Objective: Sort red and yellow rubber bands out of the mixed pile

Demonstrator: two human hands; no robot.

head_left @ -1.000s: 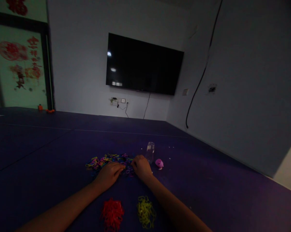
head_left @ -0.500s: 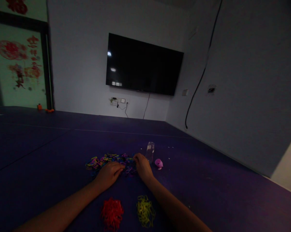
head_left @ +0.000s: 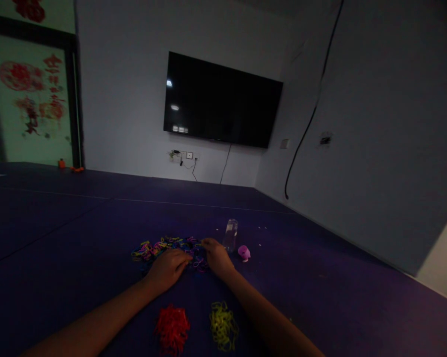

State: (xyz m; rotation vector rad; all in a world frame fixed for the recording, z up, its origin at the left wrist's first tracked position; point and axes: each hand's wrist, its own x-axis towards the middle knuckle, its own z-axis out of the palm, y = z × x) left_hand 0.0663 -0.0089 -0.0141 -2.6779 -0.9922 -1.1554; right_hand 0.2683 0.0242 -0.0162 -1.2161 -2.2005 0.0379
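A loose pile of multicoloured rubber bands lies on the dark purple surface, with both hands at its near and right edges. My left hand rests at its front, thumb and fingers pressed together at the bands. On the right side, my right hand has its fingertips closed among the bands. Whatever either pinch holds is too small to make out. Closer to me sit a heap of red rubber bands and a heap of yellow-green rubber bands, between my forearms.
A clear bottle stands just beyond my right hand, beside a pink cap. Small white bits dot the purple surface to the right. A wall-mounted television and a hanging black cable are farther back.
My right hand has shifted slightly left, its fingertips reaching a little farther into the multicoloured pile. My left hand stays almost where it was.
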